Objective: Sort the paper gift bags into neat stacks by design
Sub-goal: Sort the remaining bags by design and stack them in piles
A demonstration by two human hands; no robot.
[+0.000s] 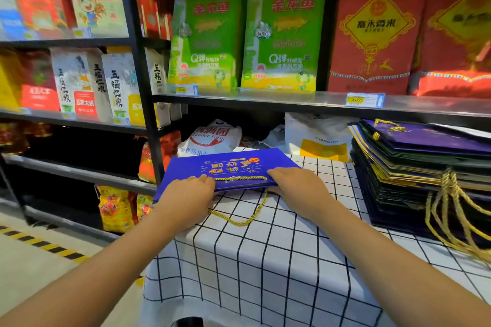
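1. A flat blue gift bag (228, 167) lay on the table (265, 260), which was covered with a white cloth checked in black lines; the bag sat at the far left part of the table, its left corner past the edge.
2. The left hand (186, 194) gripped the bag's near left edge, fingers curled under it and knuckles on top.
3. The right hand (295, 183) gripped the near right edge the same way, thumb beneath the bag (only partly visible).
4. A yellow cord handle (240, 216) hung from the bag's near edge in a loop onto the cloth between the two hands.
5. A tall stack of dark bags (414, 167), purple and navy with gold trim, stood at the right side of the table, well apart from the blue bag, with yellow cords (451, 207) spilling down its front.
6. Behind the table, a metal shelf (292, 99) carried green rice packs (281, 40) and red rice packs (377, 29); white sacks (212, 138) lay on the shelf level below, just beyond the blue bag.
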